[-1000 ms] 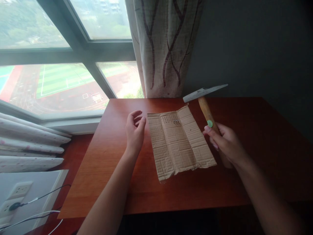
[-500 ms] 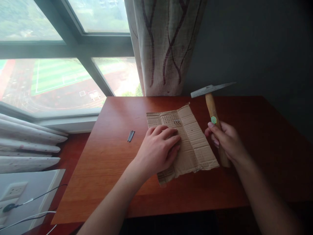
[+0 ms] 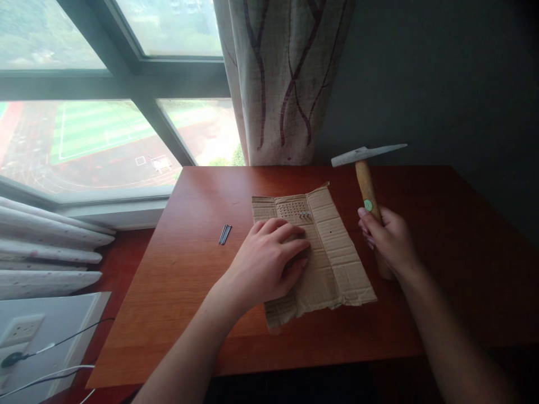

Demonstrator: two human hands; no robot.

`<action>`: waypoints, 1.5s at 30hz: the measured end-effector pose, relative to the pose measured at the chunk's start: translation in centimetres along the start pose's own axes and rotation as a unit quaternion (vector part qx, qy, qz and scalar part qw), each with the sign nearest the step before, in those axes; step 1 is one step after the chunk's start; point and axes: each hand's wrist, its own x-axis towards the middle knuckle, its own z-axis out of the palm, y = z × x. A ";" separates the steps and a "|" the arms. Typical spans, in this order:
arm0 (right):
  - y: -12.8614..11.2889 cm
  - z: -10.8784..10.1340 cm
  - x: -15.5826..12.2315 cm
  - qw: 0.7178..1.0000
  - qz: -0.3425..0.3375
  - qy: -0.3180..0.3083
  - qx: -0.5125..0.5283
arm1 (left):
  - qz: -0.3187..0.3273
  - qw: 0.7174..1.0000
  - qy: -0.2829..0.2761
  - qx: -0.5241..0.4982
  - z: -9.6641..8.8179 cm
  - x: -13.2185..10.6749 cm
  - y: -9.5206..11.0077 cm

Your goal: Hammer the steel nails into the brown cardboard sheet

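A creased sheet of brown cardboard (image 3: pixel 320 269) lies on the wooden table. Near its far edge is a grid of small holes (image 3: pixel 291 210), with several short metal nail ends (image 3: pixel 304 215) showing at the grid's right side. My left hand (image 3: pixel 272 255) rests on the cardboard's left part, palm down, fingers spread and slightly bent. To the right of the sheet, my right hand (image 3: pixel 387 238) grips the wooden handle of a hammer (image 3: pixel 365 182). Its grey head, flat at one end and pointed at the other, is raised above the table. A green round sticker marks the handle.
A small bundle of dark nails (image 3: pixel 225 234) lies on the table (image 3: pixel 181 292), left of my left hand. Behind the table hang a patterned curtain (image 3: pixel 286 84) and a window. Wall sockets (image 3: pixel 23 330) with plugged cables are at lower left.
The cardboard's near edge has shifted slightly toward me, with my left hand still on it. The hammer stays raised in my right hand, moved only a little.
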 end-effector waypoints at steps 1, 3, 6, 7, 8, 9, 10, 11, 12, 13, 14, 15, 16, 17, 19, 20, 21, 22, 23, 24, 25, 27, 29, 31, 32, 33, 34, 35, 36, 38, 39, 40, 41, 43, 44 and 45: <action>0.2 0.0 0.0 1.000 -0.007 0.014 -0.003 | 0.000 1.000 0.002 -0.002 0.0 0.0 0.0; 0.5 0.1 -0.1 0.999 -0.025 0.047 -0.004 | -0.002 1.000 0.009 -0.008 0.1 0.0 -0.1; 0.5 0.3 -0.3 0.993 -0.065 0.102 0.015 | -0.001 0.999 0.025 -0.027 0.4 0.0 -0.4; 0.4 0.4 -0.3 0.989 -0.080 0.119 0.026 | 0.001 0.999 0.036 -0.036 0.4 0.0 -0.5; 0.3 0.5 -0.3 0.986 -0.094 0.134 0.040 | 0.001 0.998 0.053 -0.045 0.5 0.1 -0.6; 0.1 0.7 -0.3 0.982 -0.108 0.142 0.053 | 0.001 0.996 0.075 -0.053 0.4 0.1 -0.8; 0.0 0.7 -0.3 0.980 -0.122 0.144 0.065 | -0.002 0.993 0.104 -0.060 0.2 0.1 -1.0; -0.1 0.8 -0.2 0.978 -0.135 0.141 0.075 | -0.007 0.988 0.136 -0.066 0.0 0.1 -1.4; -0.1 0.9 -0.2 0.976 -0.147 0.137 0.082 | -0.018 0.983 0.171 -0.068 -0.4 0.0 -1.8; -0.1 0.9 -0.2 0.975 -0.156 0.133 0.088 | -0.037 0.975 0.207 -0.067 -0.8 -0.2 -2.4; -0.1 0.9 -0.1 0.973 -0.164 0.132 0.093 | -0.065 0.966 0.243 -0.061 -1.3 -0.4 -3.0; 0.0 0.9 0.0 0.972 -0.168 0.131 0.096 | -0.106 0.954 0.276 -0.050 -1.8 -0.8 -3.8; 0.1 0.8 0.1 0.972 -0.170 0.131 0.100 | -0.157 0.940 0.300 -0.035 -2.3 -1.4 -4.7; 0.2 0.6 0.2 0.972 -0.168 0.129 0.104 | -0.215 0.926 0.310 -0.020 -2.7 -2.0 -5.6; 0.3 0.4 0.3 0.973 -0.159 0.121 0.114 | -0.313 0.917 0.245 0.015 -3.3 -3.6 -7.4; 0.4 0.2 0.4 0.974 -0.154 0.117 0.120 | -0.354 0.914 0.194 0.047 -3.4 -4.4 -8.2; 0.4 0.1 0.4 0.974 -0.148 0.116 0.127 | -0.387 0.907 0.150 0.070 -3.4 -5.1 -8.9; 0.4 0.0 0.4 0.974 -0.144 0.116 0.134 | -0.406 0.903 0.115 0.082 -3.3 -5.7 -9.4; 0.4 -0.1 0.4 0.973 -0.143 0.119 0.140 | -0.414 0.901 0.086 0.091 -3.2 -6.1 -9.8; 0.3 -0.1 0.3 0.971 -0.144 0.123 0.146 | -0.417 0.901 0.065 0.096 -3.0 -6.4 -10.1; 0.3 -0.1 0.3 0.969 -0.146 0.127 0.151 | -0.416 0.902 0.049 0.099 -2.7 -6.5 -10.2; 0.4 -0.1 0.2 0.967 -0.156 0.131 0.157 | -0.417 0.903 0.023 0.104 -2.3 -6.1 -10.3; 0.6 -0.1 0.2 0.964 -0.169 0.128 0.163 | -0.427 0.898 -0.010 0.107 -2.1 -5.4 -10.2; 0.9 -0.1 0.4 0.960 -0.186 0.123 0.172 | -0.435 0.892 -0.049 0.111 -1.9 -4.7 -10.0; 1.1 -0.1 0.4 0.957 -0.195 0.121 0.175 | -0.437 0.889 -0.066 0.115 -1.9 -4.4 -9.9; 1.2 -0.2 0.5 0.955 -0.203 0.120 0.177 | -0.439 0.887 -0.078 0.121 -1.8 -4.1 -9.8; 1.3 -0.2 0.5 0.954 -0.209 0.119 0.179 | -0.439 0.885 -0.085 0.128 -1.8 -4.0 -9.7; 1.4 -0.2 0.6 0.953 -0.214 0.118 0.180 | -0.440 0.883 -0.090 0.135 -1.7 -3.9 -9.7; 1.4 -0.2 0.6 0.952 -0.217 0.117 0.180 | -0.440 0.882 -0.093 0.142 -1.6 -3.9 -9.6; 1.5 -0.1 0.5 0.952 -0.221 0.114 0.180 | -0.441 0.880 -0.094 0.152 -1.4 -4.0 -9.6; 1.5 -0.1 0.5 0.952 -0.222 0.113 0.179 | -0.441 0.879 -0.093 0.156 -1.4 -4.1 -9.7; 1.5 -0.1 0.5 0.952 -0.223 0.112 0.178 | -0.441 0.878 -0.093 0.160 -1.3 -4.1 -9.7; 1.6 -0.1 0.4 0.952 -0.224 0.111 0.177 | -0.440 0.878 -0.093 0.164 -1.2 -4.2 -9.7; 1.6 -0.1 0.4 0.953 -0.223 0.105 0.175 | -0.440 0.876 -0.094 0.174 -1.1 -4.1 -9.7; 1.7 -0.1 0.3 0.954 -0.223 0.102 0.175 | -0.440 0.875 -0.095 0.179 -1.1 -4.1 -9.7; 1.7 -0.1 0.3 0.954 -0.222 0.101 0.175 | -0.440 0.874 -0.096 0.182 -1.1 -4.0 -9.6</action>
